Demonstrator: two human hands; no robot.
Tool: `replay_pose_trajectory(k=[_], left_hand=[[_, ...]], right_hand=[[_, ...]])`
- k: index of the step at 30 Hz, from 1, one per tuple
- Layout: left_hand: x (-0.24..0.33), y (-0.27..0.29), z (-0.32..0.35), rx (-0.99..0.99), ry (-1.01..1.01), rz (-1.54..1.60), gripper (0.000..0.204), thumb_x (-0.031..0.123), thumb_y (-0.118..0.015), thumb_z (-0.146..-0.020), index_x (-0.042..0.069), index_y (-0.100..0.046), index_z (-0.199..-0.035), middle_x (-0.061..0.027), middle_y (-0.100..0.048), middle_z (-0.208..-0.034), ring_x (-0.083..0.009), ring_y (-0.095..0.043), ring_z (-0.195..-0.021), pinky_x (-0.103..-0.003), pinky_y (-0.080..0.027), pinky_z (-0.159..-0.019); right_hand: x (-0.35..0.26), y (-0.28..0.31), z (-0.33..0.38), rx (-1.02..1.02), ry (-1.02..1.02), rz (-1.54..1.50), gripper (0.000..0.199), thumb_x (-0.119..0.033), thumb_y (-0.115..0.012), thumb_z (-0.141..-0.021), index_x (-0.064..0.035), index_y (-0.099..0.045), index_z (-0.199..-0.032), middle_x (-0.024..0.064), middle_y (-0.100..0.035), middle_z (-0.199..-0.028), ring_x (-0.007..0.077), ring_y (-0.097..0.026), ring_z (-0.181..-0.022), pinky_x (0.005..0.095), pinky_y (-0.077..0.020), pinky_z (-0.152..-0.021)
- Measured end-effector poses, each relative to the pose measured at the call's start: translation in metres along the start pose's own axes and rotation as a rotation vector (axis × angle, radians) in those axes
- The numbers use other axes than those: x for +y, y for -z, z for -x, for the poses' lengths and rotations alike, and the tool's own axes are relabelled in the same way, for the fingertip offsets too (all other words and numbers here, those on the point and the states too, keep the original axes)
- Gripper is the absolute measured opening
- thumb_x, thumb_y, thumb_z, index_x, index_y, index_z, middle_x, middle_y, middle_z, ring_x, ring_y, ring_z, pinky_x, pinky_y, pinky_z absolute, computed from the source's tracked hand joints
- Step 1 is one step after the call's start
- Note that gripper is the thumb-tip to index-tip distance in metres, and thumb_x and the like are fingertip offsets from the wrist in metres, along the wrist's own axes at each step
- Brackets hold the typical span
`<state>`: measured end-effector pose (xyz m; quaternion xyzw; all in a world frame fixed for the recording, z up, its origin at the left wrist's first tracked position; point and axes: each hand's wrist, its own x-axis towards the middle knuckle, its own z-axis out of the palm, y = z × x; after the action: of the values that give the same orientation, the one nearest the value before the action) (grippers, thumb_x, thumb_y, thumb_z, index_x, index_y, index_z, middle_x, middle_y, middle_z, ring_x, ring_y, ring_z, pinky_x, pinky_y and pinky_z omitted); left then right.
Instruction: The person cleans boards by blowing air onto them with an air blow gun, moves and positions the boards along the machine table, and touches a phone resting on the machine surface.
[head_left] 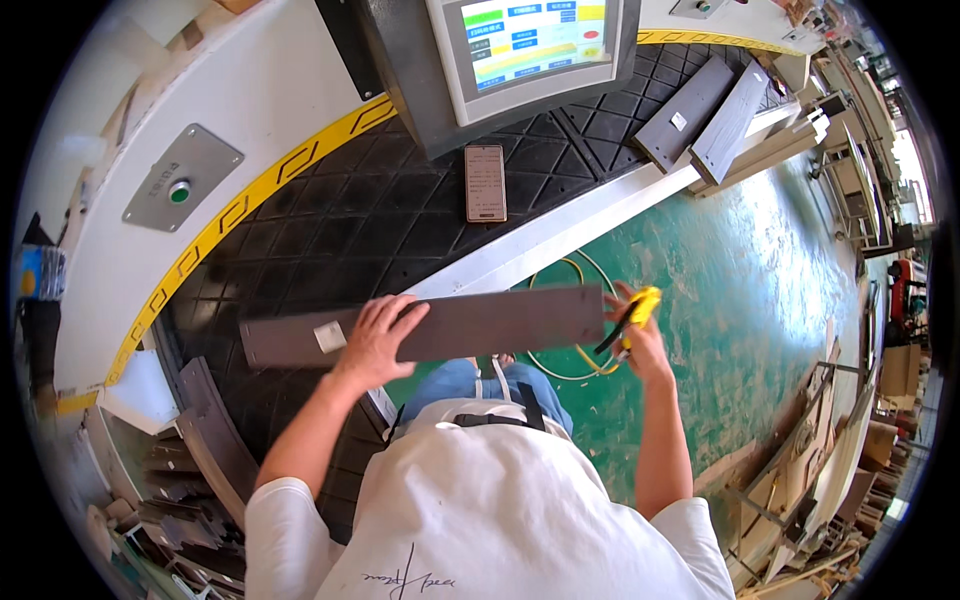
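Observation:
A long dark grey board with a white label on its face lies crosswise in front of me, over the work surface's near edge. My left hand grips it left of its middle, fingers across the face and thumb at the near edge. At the board's right end, my right hand is closed round a yellow-and-black hand tool. The tool's exact kind is unclear, and its lower part is partly hidden by my fingers.
A phone lies on the black padded surface below a lit screen. Two grey boards rest at the far right. A green button sits at left. A hose loops above the green floor.

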<state>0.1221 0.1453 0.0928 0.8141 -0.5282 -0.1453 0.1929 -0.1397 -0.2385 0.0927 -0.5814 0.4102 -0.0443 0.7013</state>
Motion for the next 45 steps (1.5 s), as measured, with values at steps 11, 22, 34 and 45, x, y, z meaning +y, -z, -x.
replay_pose_trajectory(k=[11, 22, 34, 45], left_hand=[[-0.055, -0.009, 0.12, 0.255, 0.697, -0.014, 0.06, 0.025, -0.068, -0.097, 0.009, -0.052, -0.153, -0.0213, -0.04, -0.165, -0.0438, -0.034, -0.153, -0.051, -0.031, -0.125], [-0.034, -0.093, 0.245, 0.494, 1.737, -0.079, 0.106, 0.076, -0.066, -0.087, 0.02, -0.026, -0.168, -0.0248, -0.022, -0.17, -0.046, -0.026, -0.155, -0.064, -0.035, -0.117], [-0.08, -0.09, 0.252, 0.78, 1.559, -0.364, 0.094, 0.063, -0.084, -0.077, 0.019, -0.053, -0.153, -0.017, -0.059, -0.141, -0.0423, -0.055, -0.129, -0.06, -0.048, -0.101], [-0.138, -0.056, 0.252, 0.792, 1.59, -0.27, 0.095, 0.062, -0.084, -0.076, 0.02, -0.051, -0.154, -0.0162, -0.057, -0.146, -0.0416, -0.05, -0.135, -0.06, -0.042, -0.107]], right_hand=[[0.033, -0.188, 0.08, -0.775, -0.159, 0.38, 0.05, -0.042, -0.073, -0.091, 0.0, -0.069, -0.116, 0.004, -0.066, -0.082, 0.0124, -0.061, -0.064, 0.0291, -0.0487, -0.052], [0.074, -0.192, 0.082, -0.989, 0.37, 0.993, 0.052, -0.049, -0.066, -0.093, -0.0151, -0.07, -0.133, 0.0168, -0.075, -0.121, 0.041, -0.07, -0.113, 0.0505, -0.054, -0.097], [0.048, -0.053, -0.022, -0.692, 0.076, 1.168, 0.032, -0.026, -0.082, -0.09, -0.0075, -0.074, -0.115, 0.0158, -0.079, -0.099, 0.034, -0.075, -0.093, 0.0458, -0.0569, -0.081], [-0.101, -0.178, 0.013, -0.861, -0.147, 0.501, 0.05, -0.024, -0.075, -0.087, -0.0011, -0.068, -0.131, 0.0098, -0.074, -0.103, 0.0115, -0.062, -0.062, 0.0239, -0.0513, -0.056]])
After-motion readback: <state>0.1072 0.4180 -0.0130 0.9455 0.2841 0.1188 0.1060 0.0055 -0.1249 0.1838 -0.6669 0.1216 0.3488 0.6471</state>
